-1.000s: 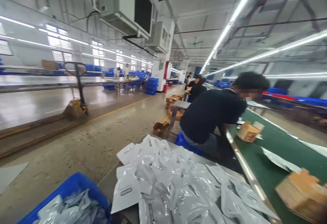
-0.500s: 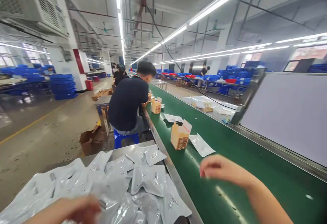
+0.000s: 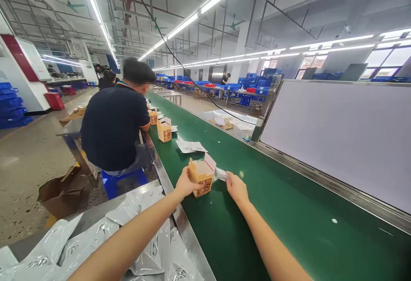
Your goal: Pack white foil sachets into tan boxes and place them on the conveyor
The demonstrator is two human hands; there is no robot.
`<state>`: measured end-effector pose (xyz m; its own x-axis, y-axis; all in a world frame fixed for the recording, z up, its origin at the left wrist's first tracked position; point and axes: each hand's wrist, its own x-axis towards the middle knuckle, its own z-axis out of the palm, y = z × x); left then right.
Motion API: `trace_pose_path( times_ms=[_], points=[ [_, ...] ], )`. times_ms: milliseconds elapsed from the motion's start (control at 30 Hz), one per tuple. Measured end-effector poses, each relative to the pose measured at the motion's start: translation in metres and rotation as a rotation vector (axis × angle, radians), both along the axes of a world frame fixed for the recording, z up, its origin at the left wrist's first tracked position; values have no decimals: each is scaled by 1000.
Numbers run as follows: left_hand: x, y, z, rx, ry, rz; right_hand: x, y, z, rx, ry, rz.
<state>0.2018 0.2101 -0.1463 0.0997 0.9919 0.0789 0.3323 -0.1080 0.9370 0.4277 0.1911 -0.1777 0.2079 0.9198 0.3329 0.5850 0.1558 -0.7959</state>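
Note:
A small tan cardboard box [image 3: 202,177] with its white lid flap up stands on the green conveyor belt [image 3: 289,212]. My left hand [image 3: 184,183] is wrapped round the box's left side. My right hand [image 3: 236,187] lies to the right of the box, its fingers pinched on a white plastic pouch [image 3: 221,173] that rests on the belt beside the box.
A heap of white pouches [image 3: 96,242] covers the metal table at my lower left. A person in a dark shirt [image 3: 115,122] sits ahead on a blue stool, with more boxes [image 3: 165,130] and pouches [image 3: 190,146] on the belt. A white panel [image 3: 337,131] borders the belt's right side.
My view has swung right from the pouch table to the belt. Both arms have reached forward; my left hand took hold of the box and my right hand reached the pouch.

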Motion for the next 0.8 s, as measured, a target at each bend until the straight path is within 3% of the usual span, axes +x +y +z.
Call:
trace_pose_path(
  times_ms=[133, 233, 300, 367, 433, 500, 567, 633, 667, 800],
  points=[
    [10, -16, 6, 123, 62, -56, 24, -40, 49, 103, 198, -25],
    [15, -38, 15, 273, 112, -100, 30, -85, 98, 109, 289, 141],
    [18, -56, 20, 362, 149, -95, 26, -113, 127, 66, 195, 258],
    [23, -75, 24, 483, 181, -84, 17, -133, 144, 25, -52, 236],
    [27, -92, 28, 652, 223, -88, 6, -145, 147, 42, -373, 109],
    [33, -109, 29, 807, 288, -100, -7, -153, 138, 147, -652, 16],
    [39, -124, 28, 901, 348, -106, -20, -160, 125, 296, -795, -25],
    [46, -138, 27, 883, 337, -100, -29, -171, 115, 383, -743, 30],
    [49, -145, 26, 838, 303, -95, -31, -178, 112, 345, -655, 103],
    [58, -169, 24, 623, 199, -127, -16, -208, 110, -111, -281, 406]
  ],
)
